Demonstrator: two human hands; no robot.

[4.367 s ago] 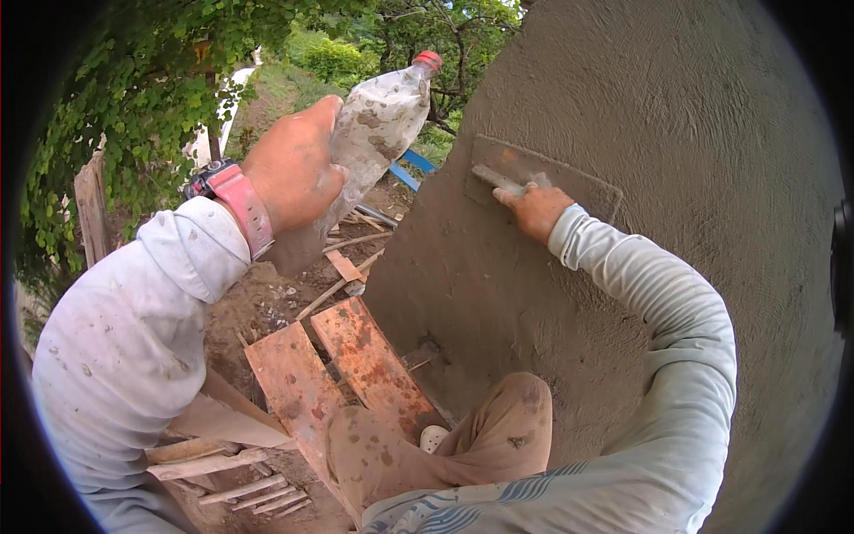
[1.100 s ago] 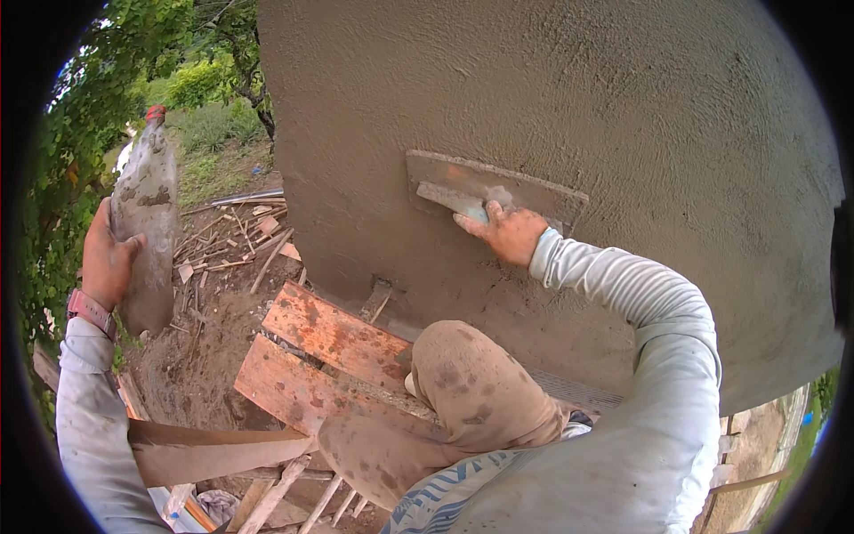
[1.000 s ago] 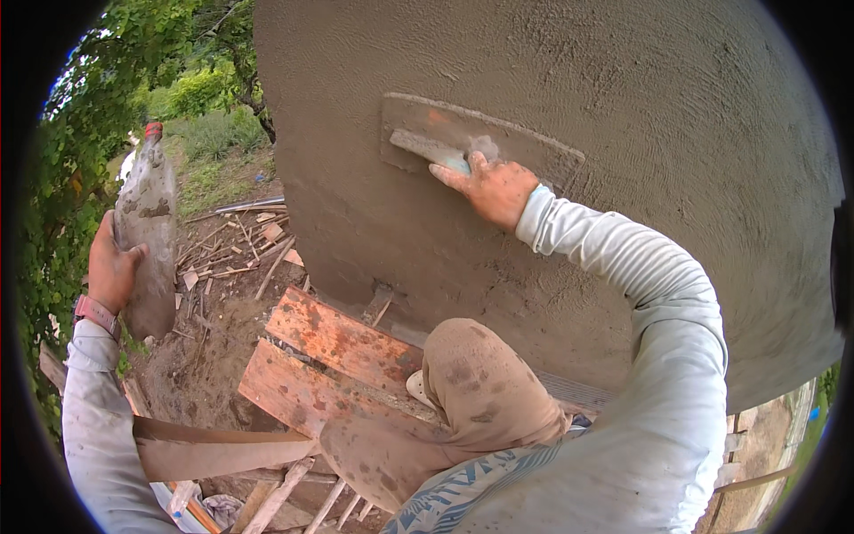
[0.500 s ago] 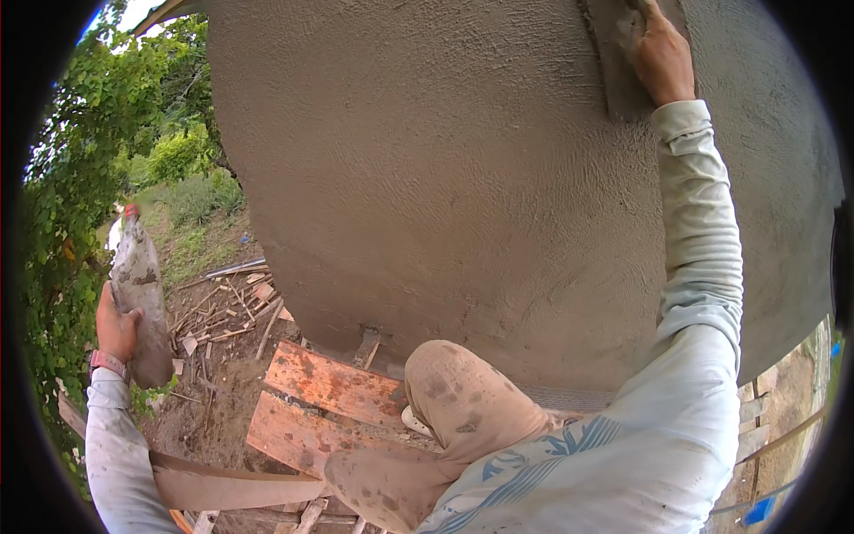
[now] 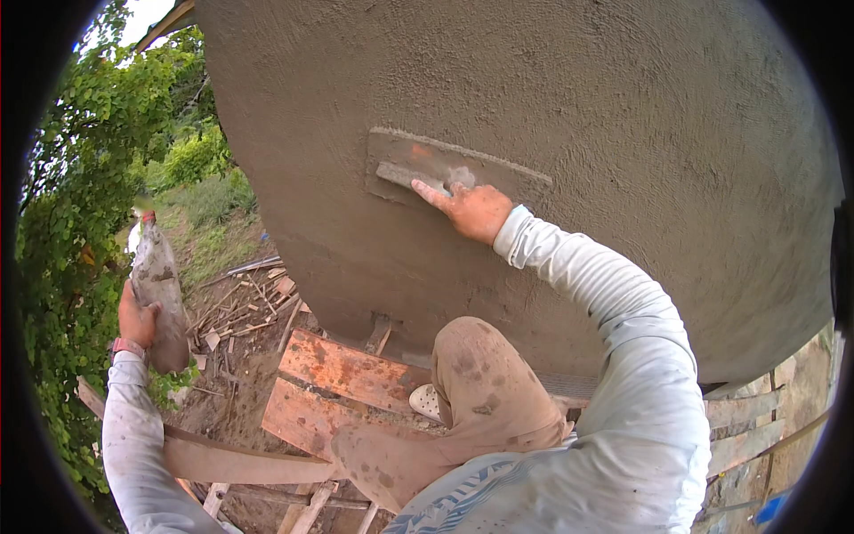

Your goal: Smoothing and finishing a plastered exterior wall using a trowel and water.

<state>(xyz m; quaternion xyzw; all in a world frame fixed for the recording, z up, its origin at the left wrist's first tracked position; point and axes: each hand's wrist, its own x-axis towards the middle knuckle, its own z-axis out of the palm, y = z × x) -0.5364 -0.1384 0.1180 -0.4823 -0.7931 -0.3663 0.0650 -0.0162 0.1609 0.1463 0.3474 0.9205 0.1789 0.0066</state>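
My right hand (image 5: pixel 476 212) is closed on the handle of a flat plastering trowel (image 5: pixel 498 169). The trowel's long blade lies nearly level against the grey, freshly plastered wall (image 5: pixel 569 285), left of the wall's middle. Its blade is smeared with mortar. Off to the left, my left hand (image 5: pixel 138 319) is wrapped round a dirty plastic bottle (image 5: pixel 158 276) with a red cap, held upright and away from the wall. What is inside the bottle cannot be made out.
Below the wall are orange-stained planks (image 5: pixel 351 367), with my shoe (image 5: pixel 427 402) on them. A board (image 5: pixel 240 461) crosses at lower left. Scrap wood (image 5: pixel 253 307) litters the dirt lower down. Leafy greenery (image 5: pixel 80 249) borders the left, and more planks (image 5: pixel 743 423) show at lower right.
My right hand has swept the trowel down and left from the wall's upper right, turning it from upright to nearly level. My left hand and the bottle appear slightly farther right.
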